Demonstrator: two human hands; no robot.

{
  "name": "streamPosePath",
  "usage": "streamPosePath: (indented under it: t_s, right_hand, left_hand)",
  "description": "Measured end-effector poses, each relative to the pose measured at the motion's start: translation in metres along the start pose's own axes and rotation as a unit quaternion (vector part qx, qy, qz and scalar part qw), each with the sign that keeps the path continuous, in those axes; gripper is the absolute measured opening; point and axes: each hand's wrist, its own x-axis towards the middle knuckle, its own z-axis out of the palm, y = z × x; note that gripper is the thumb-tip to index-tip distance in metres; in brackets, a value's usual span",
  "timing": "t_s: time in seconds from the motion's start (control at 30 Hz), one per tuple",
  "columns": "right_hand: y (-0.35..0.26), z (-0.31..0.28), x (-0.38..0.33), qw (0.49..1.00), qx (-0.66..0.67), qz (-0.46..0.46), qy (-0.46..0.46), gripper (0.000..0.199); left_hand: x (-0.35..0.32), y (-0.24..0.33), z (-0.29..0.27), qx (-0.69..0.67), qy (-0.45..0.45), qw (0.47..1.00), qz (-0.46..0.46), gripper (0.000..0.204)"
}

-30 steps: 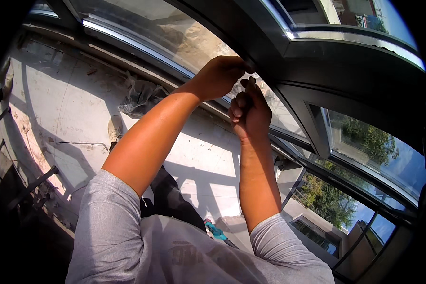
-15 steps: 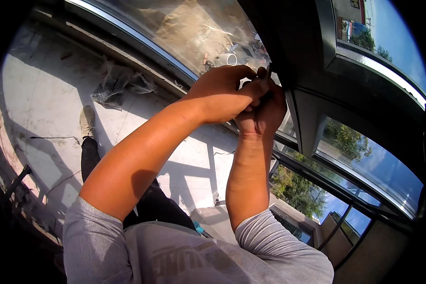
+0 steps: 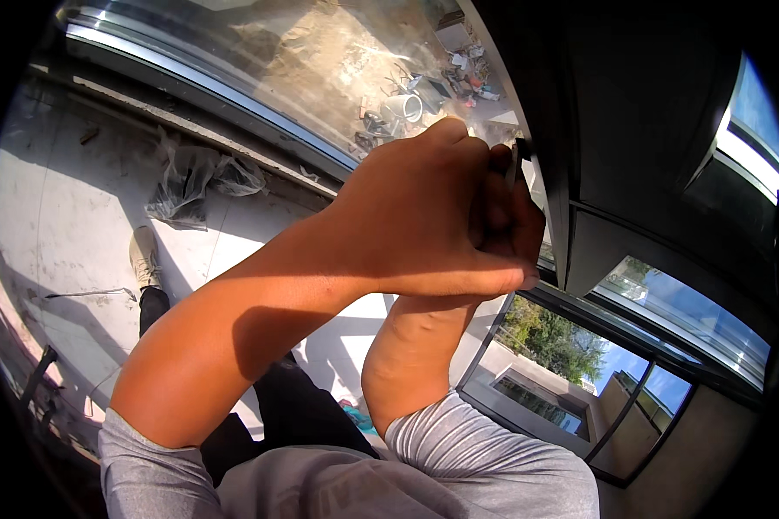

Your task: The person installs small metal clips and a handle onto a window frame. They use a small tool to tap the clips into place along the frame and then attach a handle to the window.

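My left hand [image 3: 428, 216] is raised at the window frame [image 3: 541, 190], its back toward me and its thumb stretched out to the right. The left fingers are hidden behind the hand. Beyond it, my right hand [image 3: 525, 221] is mostly covered, with curled fingers showing in shadow beside the frame. A small, thin, metal-looking piece [image 3: 516, 163] sticks up at the right fingertips; its exact kind is too dark to make out. Both hands overlap, and my left wrist crosses in front of my right forearm [image 3: 420, 342].
Through the glass [image 3: 312, 52] lie dirt, rubble and a white bucket [image 3: 404, 107]. On the dusty tiled floor [image 3: 69, 203] are a clear plastic bag [image 3: 186, 186] and a thin rod [image 3: 86, 294]. Dark window framing [image 3: 640, 112] stands close at the right.
My left hand has turned back-up and opened its thumb outward, now covering much of my right hand. The thin piece sits slightly farther right and lower. The view has shifted a little.
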Motion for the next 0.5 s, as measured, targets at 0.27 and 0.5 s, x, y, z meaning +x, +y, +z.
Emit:
streamPosePath:
  t_s: [0.27,0.5]
  right_hand:
    - [-0.001,-0.009,0.005,0.998,-0.001,-0.015,-0.063,0.035]
    - [-0.007,-0.023,-0.001,0.991,-0.058,-0.019,-0.12,0.039]
  left_hand:
    - [0.005,-0.009,0.01,-0.044,0.033,0.997,0.05,0.054]
    - [-0.001,-0.001,-0.01,-0.034,-0.056,0.996,-0.068,0.069]
